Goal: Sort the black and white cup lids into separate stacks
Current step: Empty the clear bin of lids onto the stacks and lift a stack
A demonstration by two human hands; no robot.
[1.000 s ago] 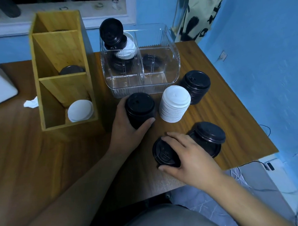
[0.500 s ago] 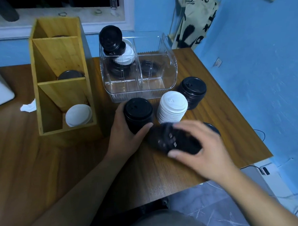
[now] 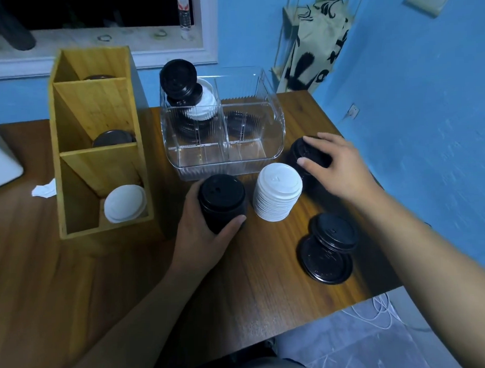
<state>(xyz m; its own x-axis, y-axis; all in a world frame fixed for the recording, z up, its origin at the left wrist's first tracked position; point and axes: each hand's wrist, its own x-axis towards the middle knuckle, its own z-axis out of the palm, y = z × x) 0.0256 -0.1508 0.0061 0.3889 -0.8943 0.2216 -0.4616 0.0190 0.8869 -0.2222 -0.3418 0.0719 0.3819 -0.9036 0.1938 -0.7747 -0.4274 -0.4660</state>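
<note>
A tall stack of black lids [image 3: 222, 204] stands at the table's middle, and my left hand [image 3: 202, 235] grips it from the left and front. Just right of it is a white lid stack [image 3: 278, 194]. Behind that, at the back right, my right hand [image 3: 338, 165] holds black lids [image 3: 307, 156] on top of a second black stack, thumb and fingers curled round them. A few more black lids [image 3: 331, 239] lie piled unevenly near the front right edge.
A clear plastic organizer [image 3: 273, 143] at the back holds black and white lids. A wooden divided holder [image 3: 95, 159] on the left has a white lid [image 3: 124, 203] in front and dark lids behind. A crumpled tissue [image 3: 44, 188] lies left of it. The table edge [image 3: 379, 292] is close at the front right.
My right hand lifted black lids from the front right pile and carried them back onto the black stack beside the white one. My left hand kept its grip on the middle stack.
</note>
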